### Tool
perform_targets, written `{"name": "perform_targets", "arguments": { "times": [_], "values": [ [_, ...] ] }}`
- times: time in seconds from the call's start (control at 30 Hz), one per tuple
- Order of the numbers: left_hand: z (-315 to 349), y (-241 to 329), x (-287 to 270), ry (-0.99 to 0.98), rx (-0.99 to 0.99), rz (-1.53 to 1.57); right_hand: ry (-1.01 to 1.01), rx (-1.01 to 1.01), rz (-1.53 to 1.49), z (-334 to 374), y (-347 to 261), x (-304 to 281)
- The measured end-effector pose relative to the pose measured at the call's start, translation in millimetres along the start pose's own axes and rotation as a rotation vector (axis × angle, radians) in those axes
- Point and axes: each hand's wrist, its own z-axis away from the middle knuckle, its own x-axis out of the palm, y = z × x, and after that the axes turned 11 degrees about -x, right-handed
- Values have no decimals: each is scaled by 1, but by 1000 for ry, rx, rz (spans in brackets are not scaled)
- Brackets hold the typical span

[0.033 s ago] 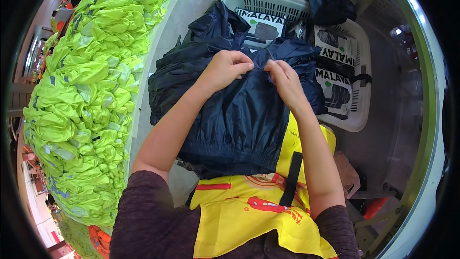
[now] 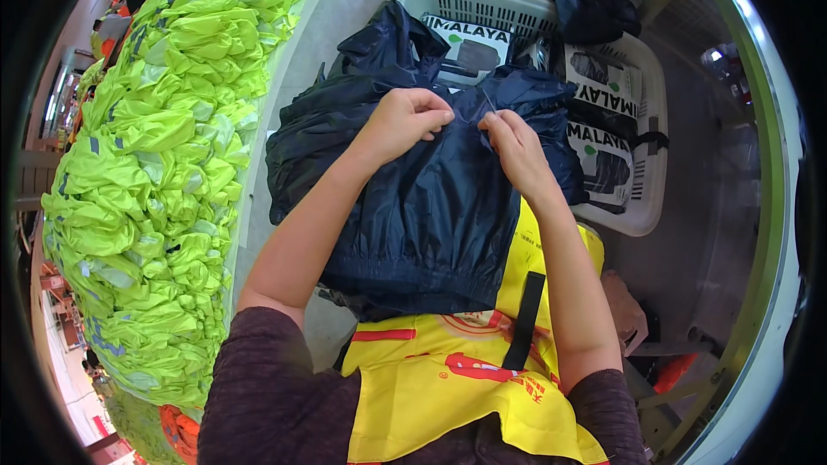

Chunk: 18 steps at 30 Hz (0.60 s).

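A dark navy garment point(image 2: 413, 215) of shiny thin fabric, with a gathered elastic hem towards me, lies spread in front of me. Over its upper part my left hand point(image 2: 403, 125) is closed in a pinch of thumb and forefinger; whatever sits between the fingertips is too small to name. Just right of it my right hand point(image 2: 515, 146) is closed around a thin, pointed tool point(image 2: 489, 101), its slim tip sticking up past the fingers. Most of that tool is hidden by the hand. The fingertips of both hands are a short gap apart.
A big heap of neon-yellow garments point(image 2: 155, 181) rises along the left. Behind and right of the navy garment stands a pale plastic basket point(image 2: 650, 198) holding packaged garments point(image 2: 603, 164), with more dark clothing point(image 2: 594, 13) over its far side. A yellow apron point(image 2: 465, 396) covers my lap.
My hands have drifted very slightly apart, the left one to the left and the right one to the right. The garment lies as before.
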Motion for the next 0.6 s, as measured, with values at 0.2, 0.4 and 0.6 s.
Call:
{"name": "perform_targets", "arguments": {
  "times": [0.2,0.4,0.6],
  "values": [
    [0,1,-1,40,-36,47,-253,2,554,20,-47,-5],
    [-4,-10,0,88,64,41,-179,-133,733,14,-35,9],
    [-5,-15,3,107,91,49,-106,-220,665,5,-28,15]
  ]
}}
